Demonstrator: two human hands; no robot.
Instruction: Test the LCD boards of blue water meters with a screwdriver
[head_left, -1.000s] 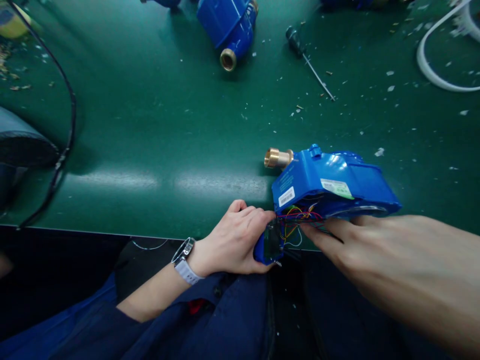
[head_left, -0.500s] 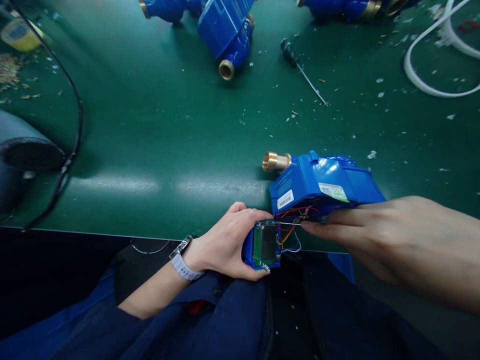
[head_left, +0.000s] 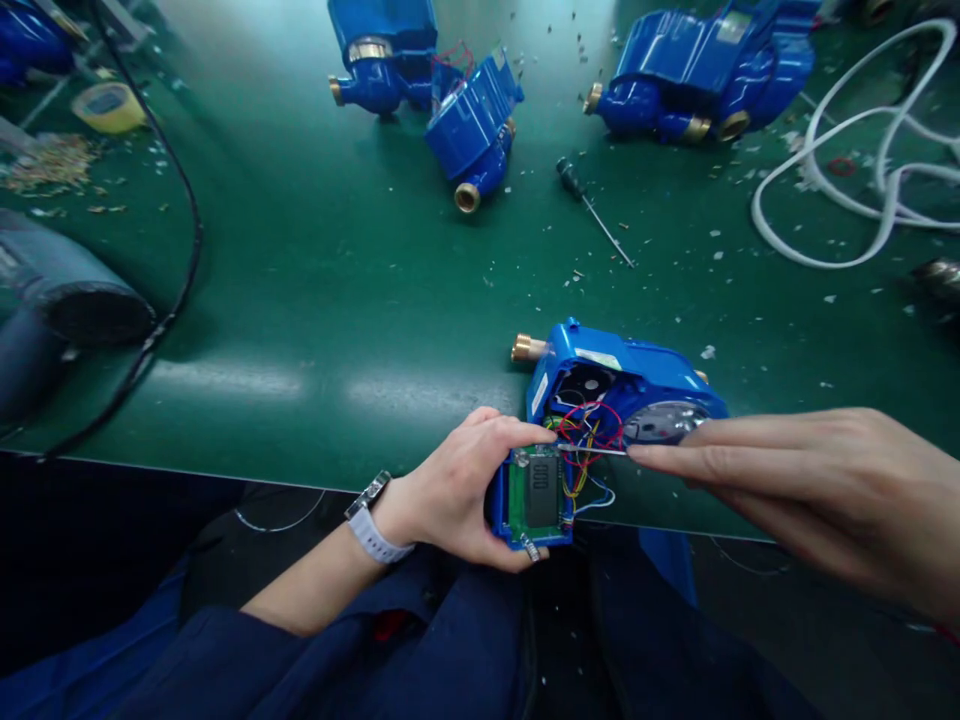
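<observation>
A blue water meter body [head_left: 622, 380] with a brass threaded end lies open at the near edge of the green table [head_left: 315, 300]. Its inside and a round dial show. Red, yellow and blue wires [head_left: 581, 440] run from it to a blue cover with a green circuit board [head_left: 531, 498], gripped by my left hand [head_left: 457, 490] over my lap. A watch is on that wrist. My right hand [head_left: 795, 490] pinches a thin metal tool [head_left: 592, 449], its tip among the wires.
More blue meters [head_left: 465, 110] [head_left: 697, 70] lie at the back, with a screwdriver [head_left: 589, 205] between them. A white cable [head_left: 847, 150] loops at the right. A black cable [head_left: 180, 260], a dark cylinder [head_left: 60, 300] and a tape roll [head_left: 109, 105] sit left. Small debris is scattered about.
The view has tilted up, showing more of the table's back. The meter body has rolled open side up. My left hand turned the cover board-up, and my right hand drew back with the thin tool.
</observation>
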